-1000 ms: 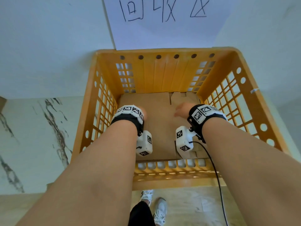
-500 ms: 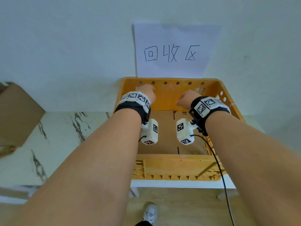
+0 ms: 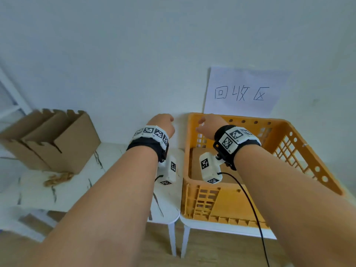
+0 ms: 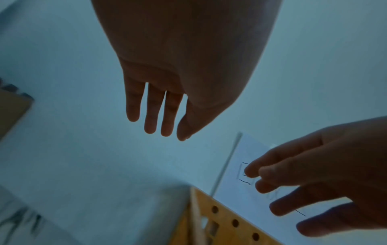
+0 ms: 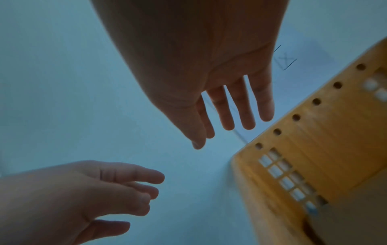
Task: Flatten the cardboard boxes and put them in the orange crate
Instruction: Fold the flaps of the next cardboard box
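Note:
The orange crate (image 3: 227,201) stands on a white table at the right, with flattened brown cardboard (image 3: 194,166) lying on its floor. Upright open cardboard boxes (image 3: 57,143) stand on the marble table at the far left. My left hand (image 3: 163,124) hovers in the air between the boxes and the crate, fingers straight and empty in the left wrist view (image 4: 155,109). My right hand (image 3: 207,125) is raised over the crate's back left corner, also empty, fingers straight (image 5: 236,106). The crate wall (image 5: 314,140) shows beside it.
A paper sign (image 3: 242,93) with handwritten characters hangs on the wall behind the crate. The marble-patterned table (image 3: 63,193) carries a small crumpled brown scrap (image 3: 57,178). A black cable (image 3: 248,199) trails from my right wrist. Wooden floor lies below.
Both hands have lifted out of the crate, off the flattened cardboard, and moved left. The view has swung left, bringing the upright boxes into sight.

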`<act>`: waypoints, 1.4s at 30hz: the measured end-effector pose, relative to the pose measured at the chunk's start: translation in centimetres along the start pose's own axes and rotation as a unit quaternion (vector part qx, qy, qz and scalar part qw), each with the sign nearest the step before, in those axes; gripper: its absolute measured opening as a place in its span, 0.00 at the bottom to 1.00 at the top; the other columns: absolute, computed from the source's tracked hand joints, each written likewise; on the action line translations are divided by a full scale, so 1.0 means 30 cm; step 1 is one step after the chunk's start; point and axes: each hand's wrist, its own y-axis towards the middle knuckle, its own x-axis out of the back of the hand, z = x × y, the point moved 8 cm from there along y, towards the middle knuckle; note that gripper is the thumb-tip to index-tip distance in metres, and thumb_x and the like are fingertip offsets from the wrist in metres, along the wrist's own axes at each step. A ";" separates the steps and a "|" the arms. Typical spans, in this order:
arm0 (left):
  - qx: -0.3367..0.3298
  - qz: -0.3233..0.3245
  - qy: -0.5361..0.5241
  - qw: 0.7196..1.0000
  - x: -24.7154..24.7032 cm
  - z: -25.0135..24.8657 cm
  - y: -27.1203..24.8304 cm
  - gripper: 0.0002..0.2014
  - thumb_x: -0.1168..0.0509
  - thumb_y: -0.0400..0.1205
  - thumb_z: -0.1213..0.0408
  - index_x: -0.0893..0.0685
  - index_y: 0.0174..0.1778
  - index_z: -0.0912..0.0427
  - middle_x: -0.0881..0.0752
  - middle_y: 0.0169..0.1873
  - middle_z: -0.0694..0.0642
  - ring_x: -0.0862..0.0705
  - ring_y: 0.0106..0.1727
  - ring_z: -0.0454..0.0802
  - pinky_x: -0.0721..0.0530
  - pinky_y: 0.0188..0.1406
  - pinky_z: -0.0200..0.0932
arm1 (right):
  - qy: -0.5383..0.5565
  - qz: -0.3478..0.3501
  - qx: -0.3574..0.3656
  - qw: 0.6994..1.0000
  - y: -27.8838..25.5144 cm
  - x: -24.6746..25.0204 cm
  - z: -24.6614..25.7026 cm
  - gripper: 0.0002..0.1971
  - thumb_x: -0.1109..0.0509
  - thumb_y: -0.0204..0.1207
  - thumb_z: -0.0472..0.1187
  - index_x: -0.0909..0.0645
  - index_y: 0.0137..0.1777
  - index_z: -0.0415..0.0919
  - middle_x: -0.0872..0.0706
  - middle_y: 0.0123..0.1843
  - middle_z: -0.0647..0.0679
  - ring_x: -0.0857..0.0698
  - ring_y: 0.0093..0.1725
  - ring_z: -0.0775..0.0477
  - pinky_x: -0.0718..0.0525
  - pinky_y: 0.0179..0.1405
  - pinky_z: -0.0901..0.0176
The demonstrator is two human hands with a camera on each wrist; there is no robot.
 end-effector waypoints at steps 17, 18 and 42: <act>0.157 0.016 0.038 0.987 0.264 1.237 -0.290 0.20 0.46 0.85 0.71 0.23 0.72 0.61 0.22 0.69 0.62 0.23 0.68 0.61 0.25 0.65 0.49 | 0.099 0.077 0.047 0.991 0.021 -0.647 0.969 0.25 0.33 0.80 0.45 0.30 0.76 0.44 0.22 0.73 0.43 0.21 0.68 0.42 0.24 0.64 0.53; 0.164 0.013 0.038 0.986 0.266 1.281 -0.291 0.19 0.46 0.84 0.71 0.22 0.71 0.61 0.20 0.67 0.62 0.22 0.66 0.60 0.24 0.64 0.49 | 0.096 0.083 0.052 0.991 0.037 -0.675 1.005 0.25 0.33 0.80 0.45 0.30 0.77 0.45 0.22 0.73 0.43 0.21 0.68 0.42 0.24 0.64 0.53; 0.194 -0.039 -0.026 0.980 0.310 1.768 0.040 0.27 0.48 0.81 0.80 0.28 0.75 0.56 0.30 0.73 0.56 0.22 0.65 0.57 0.22 0.66 0.52 | 0.055 0.120 0.136 0.982 0.456 -1.108 1.558 0.19 0.38 0.82 0.42 0.25 0.72 0.52 0.28 0.67 0.45 0.18 0.53 0.42 0.18 0.59 0.52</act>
